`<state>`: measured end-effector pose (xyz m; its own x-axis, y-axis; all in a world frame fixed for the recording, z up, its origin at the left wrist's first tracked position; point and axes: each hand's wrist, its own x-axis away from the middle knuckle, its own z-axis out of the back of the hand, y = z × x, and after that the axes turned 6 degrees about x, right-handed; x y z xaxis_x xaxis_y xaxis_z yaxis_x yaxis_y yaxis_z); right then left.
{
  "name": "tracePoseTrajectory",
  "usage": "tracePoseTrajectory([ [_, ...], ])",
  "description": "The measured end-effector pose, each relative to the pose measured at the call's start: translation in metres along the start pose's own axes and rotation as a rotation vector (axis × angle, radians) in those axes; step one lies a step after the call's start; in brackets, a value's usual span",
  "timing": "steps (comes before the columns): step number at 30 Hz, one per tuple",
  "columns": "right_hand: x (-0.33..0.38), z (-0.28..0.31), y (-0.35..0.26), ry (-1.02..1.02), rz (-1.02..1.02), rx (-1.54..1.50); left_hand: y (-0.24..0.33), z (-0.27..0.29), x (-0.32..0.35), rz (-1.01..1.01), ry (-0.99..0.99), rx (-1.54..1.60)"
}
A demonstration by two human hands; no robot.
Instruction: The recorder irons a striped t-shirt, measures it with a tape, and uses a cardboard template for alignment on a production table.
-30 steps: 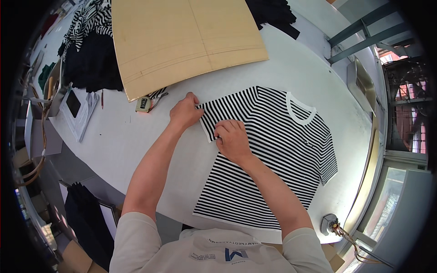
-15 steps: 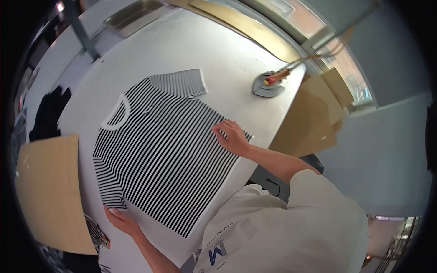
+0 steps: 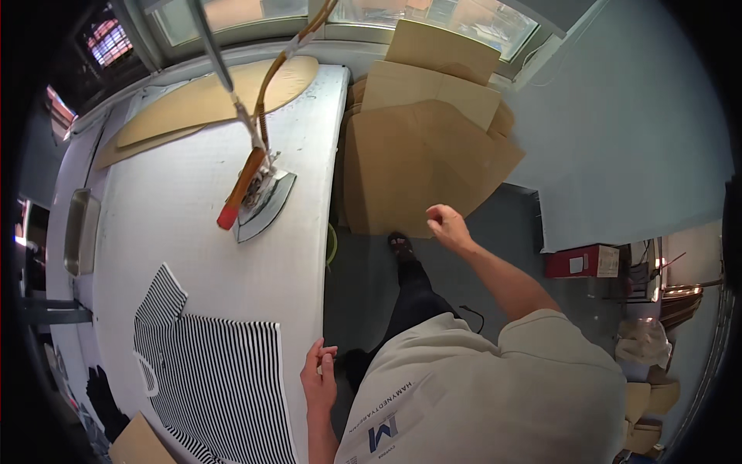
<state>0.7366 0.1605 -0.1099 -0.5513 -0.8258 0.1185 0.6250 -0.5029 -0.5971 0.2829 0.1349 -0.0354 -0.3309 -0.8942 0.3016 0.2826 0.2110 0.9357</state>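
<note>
A black-and-white striped short-sleeved shirt (image 3: 224,363) with a white neckband lies flat on the white-covered table (image 3: 178,224). Just right of the shirt, by the table's edge, my left hand (image 3: 318,380) is apart from the fabric, holding nothing, its fingers partly extended. My right hand (image 3: 451,229) hangs in the air over the floor, fingers curled in, with nothing visible in them. Farther up the table rests an iron (image 3: 267,203) with an orange-brown, red-tipped handle, its hose and cord running upward. Neither hand touches the iron.
Large brown cardboard sheets (image 3: 425,162) lean beyond the table's right side. Tan boards (image 3: 224,100) lie at its far end, and a metal tray (image 3: 81,232) is at the left. Black fabric (image 3: 107,402) sits lower left. A red box (image 3: 583,261) stands at right.
Both hands have left the shirt. My view has swung to the right, so the shirt now appears lower left and the iron nearer the middle. My right hand is now over the floor.
</note>
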Motion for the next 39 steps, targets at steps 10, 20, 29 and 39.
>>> tracePoseTrajectory([
  [10,-0.359,0.173,0.107,0.598,0.348,0.585,0.078,-0.232,-0.208,0.442,-0.014,0.203],
  [20,-0.267,0.276,0.052,-0.856,0.223,0.117,0.058,-0.320,-0.329,0.763,0.082,1.264],
  [29,-0.345,0.089,0.190,-0.329,0.099,0.144,0.060,-0.305,-0.261,0.772,-0.041,1.672],
  [39,-0.236,-0.007,0.140,-0.783,0.280,0.235,-0.005,-0.296,-0.228,0.617,-0.079,1.701],
])
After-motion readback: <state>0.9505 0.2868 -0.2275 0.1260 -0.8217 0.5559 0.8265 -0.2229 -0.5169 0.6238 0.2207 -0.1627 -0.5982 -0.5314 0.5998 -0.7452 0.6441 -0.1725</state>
